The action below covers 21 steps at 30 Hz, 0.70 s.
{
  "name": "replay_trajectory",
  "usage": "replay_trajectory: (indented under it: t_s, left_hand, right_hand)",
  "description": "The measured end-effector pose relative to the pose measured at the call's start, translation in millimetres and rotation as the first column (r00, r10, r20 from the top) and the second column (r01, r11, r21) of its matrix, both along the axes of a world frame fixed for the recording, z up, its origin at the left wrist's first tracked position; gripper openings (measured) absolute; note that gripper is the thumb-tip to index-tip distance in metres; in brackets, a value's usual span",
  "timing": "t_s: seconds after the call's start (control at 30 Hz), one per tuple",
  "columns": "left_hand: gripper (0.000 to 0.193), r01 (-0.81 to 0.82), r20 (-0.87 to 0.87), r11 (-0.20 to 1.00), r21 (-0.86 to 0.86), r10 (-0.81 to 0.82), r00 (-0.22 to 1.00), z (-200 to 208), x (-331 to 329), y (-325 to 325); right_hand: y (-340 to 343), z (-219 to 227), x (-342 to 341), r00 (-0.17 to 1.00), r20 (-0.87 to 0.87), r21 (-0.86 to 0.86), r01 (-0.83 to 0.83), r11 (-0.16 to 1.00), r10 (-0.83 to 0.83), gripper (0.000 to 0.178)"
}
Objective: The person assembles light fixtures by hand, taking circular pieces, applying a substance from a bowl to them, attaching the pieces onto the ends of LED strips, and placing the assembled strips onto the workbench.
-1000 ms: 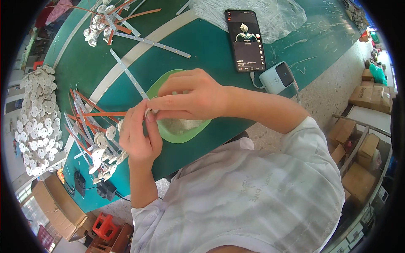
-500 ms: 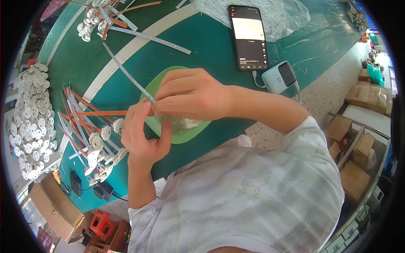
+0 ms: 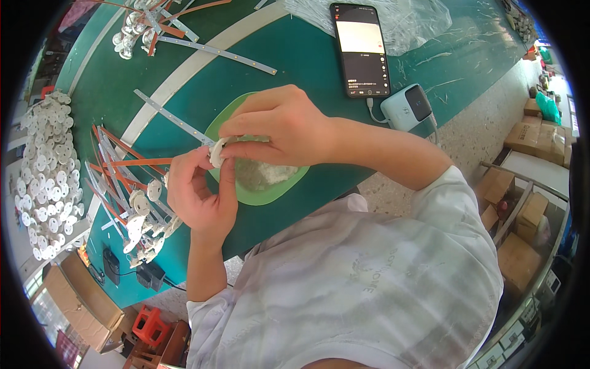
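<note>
Over the green bowl, both hands meet at a white round disc. A narrow silvery LED strip runs from the disc up to the left. My left hand is closed, its thumb and fingertips pinching the disc where the strip joins it. From the right, my right hand pinches the disc's other side between thumb and fingers. Small whitish pieces, too small to name, lie in the bowl beneath. The fingers hide part of the disc and the bowl's upper side.
Left of my hands lies a bundle of LED strips with discs and orange strips; a similar bundle is farther back. White discs are heaped at far left. A phone, cabled to a power bank, and plastic wrap are behind.
The hands have shifted slightly, and the strip lies at a flatter angle. The white disc, hidden by the fingers before, now shows between them.
</note>
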<state>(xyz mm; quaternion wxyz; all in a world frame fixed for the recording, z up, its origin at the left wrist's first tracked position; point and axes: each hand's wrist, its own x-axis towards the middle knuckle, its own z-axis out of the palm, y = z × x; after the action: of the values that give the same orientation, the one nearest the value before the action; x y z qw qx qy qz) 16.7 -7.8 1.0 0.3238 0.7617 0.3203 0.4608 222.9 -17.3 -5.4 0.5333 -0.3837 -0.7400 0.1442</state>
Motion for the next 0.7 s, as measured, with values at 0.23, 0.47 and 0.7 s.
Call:
replay_trajectory:
  t_s: [0.23,0.47,0.7]
  left_hand:
    - [0.038,0.039,-0.27,0.937,0.347,0.061,0.961,15,4,9]
    - [0.044,0.129,-0.374,0.976,0.178,-0.054,0.926,8,0,3]
    - [0.047,0.128,-0.364,0.95,0.285,-0.017,0.931,8,4,-2]
  right_hand:
    - [2,0,-3,0.996,-0.049,0.198,-0.059,0.978,0.069,0.02]
    - [2,0,-5,0.995,-0.032,0.253,-0.079,0.964,0.09,0.022]
    - [1,1,-6,0.997,-0.036,0.277,-0.057,0.959,0.069,0.026]
